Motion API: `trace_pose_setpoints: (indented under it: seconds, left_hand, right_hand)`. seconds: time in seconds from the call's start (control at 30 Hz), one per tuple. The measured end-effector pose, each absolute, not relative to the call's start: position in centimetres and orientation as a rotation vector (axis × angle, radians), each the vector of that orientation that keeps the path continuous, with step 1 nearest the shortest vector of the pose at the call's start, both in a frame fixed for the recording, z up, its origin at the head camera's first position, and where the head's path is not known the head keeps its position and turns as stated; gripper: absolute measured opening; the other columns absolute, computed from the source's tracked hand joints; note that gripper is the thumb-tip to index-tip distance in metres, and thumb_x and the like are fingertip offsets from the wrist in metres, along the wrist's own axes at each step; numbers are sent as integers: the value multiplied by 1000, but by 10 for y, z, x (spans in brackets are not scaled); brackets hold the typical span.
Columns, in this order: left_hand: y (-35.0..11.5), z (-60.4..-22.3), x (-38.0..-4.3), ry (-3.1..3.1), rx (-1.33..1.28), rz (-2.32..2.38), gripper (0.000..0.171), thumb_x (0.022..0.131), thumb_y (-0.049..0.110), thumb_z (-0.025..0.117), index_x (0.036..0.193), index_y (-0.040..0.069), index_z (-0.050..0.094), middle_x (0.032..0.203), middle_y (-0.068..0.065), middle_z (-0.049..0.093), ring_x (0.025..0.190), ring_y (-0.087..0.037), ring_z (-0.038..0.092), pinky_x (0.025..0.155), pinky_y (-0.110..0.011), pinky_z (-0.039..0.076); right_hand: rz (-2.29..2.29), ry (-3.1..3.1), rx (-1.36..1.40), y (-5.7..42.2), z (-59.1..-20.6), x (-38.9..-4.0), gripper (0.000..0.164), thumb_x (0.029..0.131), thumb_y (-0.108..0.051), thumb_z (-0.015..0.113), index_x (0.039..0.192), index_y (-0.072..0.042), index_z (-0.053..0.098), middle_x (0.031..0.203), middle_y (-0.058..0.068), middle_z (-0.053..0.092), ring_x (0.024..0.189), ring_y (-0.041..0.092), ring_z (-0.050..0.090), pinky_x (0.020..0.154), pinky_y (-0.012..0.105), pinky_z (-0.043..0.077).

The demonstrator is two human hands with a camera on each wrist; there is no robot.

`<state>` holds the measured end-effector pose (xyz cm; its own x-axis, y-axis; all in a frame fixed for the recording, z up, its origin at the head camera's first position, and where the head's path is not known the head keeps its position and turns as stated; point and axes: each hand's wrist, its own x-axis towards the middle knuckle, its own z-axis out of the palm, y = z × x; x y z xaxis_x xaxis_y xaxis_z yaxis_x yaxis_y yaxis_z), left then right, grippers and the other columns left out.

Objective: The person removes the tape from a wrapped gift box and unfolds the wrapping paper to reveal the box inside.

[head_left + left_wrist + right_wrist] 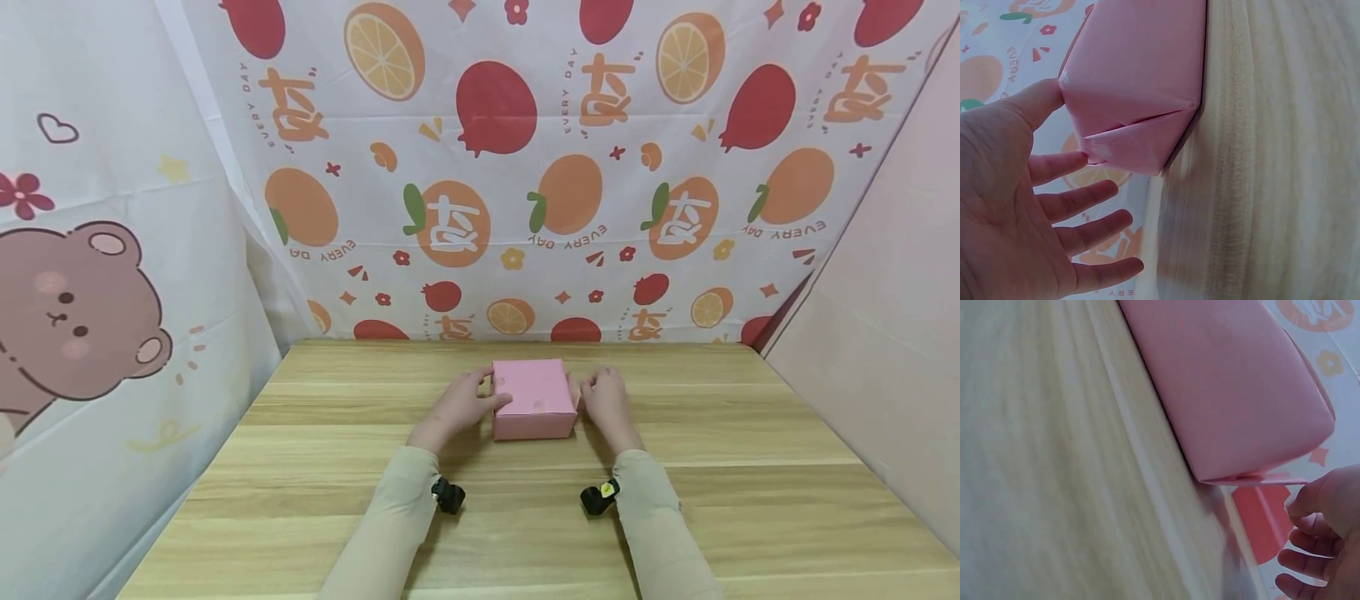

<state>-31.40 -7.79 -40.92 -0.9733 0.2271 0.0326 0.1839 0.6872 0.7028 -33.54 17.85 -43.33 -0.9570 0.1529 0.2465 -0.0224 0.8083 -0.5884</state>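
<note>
A box wrapped in pink paper (pixel 531 387) sits on the table. At its left end is my left hand (pixel 459 406), the thumb on the top edge. The left wrist view shows that hand's fingers (pixel 1094 197) spread and fairly straight, the index fingertip touching the folded end (pixel 1138 144). Beyond the right end, my right hand (pixel 609 410) pinches the outer edge of a pink paper flap (pixel 1260 480) between thumb and index finger. This flap sticks out from the box; its inner side is mostly hidden. The other right fingers are loosely curled, apart from the paper.
The wood-grain table (pixel 300 500) reaches to a fruit-print curtain (pixel 495 200) behind the box. A bear-print curtain (pixel 97 333) hangs on the left, and a pale wall (pixel 885 350) stands on the right. Small black cameras (pixel 448 495) are strapped at both wrists.
</note>
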Motion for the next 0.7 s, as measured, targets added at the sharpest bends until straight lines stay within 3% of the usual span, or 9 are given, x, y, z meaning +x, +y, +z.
trace_pose_setpoints:
  seconds: [0.3,0.7]
  left_hand:
    - [-76,-409,-314,2848,336,1163,81,87,50,67,151,12,35,154,-17,38,144,-33,35,116,-50,31]
    - [-78,-410,-313,2884,429,1152,79,87,47,69,151,14,35,156,-16,31,145,-32,32,117,-50,30]
  right_hand:
    - [977,-2659,-115,187,-430,-335,18,90,-15,54,93,2,58,101,20,56,93,33,55,83,47,47]
    - [1026,-2616,-118,190,-430,-339,24,94,-9,41,105,0,59,108,21,62,102,36,59,89,49,48]
